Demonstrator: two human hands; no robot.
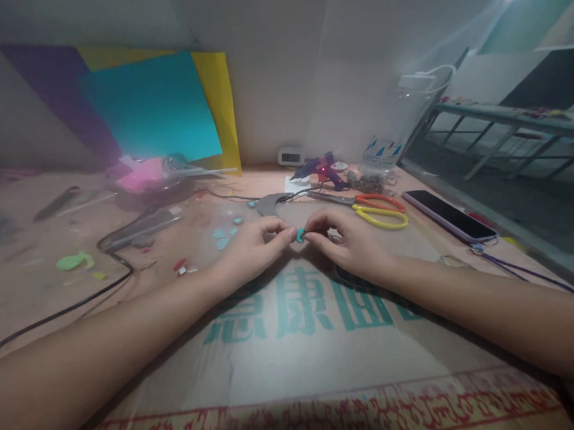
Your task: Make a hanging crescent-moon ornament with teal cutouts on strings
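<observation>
My left hand [250,248] and my right hand [347,238] meet over a flattened cardboard sheet [295,344] printed with green characters. Both pinch a small teal scrap [300,235] between thumb and fingertips, one hand on each side. The fingers of both hands are curled closed around it. Several more teal scraps [223,237] lie just left of my left hand. Orange and yellow scissors [374,208] rest shut behind my right hand.
A purple glue gun [320,170] lies at the back by the wall. A phone [448,215] lies to the right near the table edge. Coloured paper sheets [154,106] lean on the wall. A black cable [78,299] crosses the left side. A plastic bottle [389,137] stands behind.
</observation>
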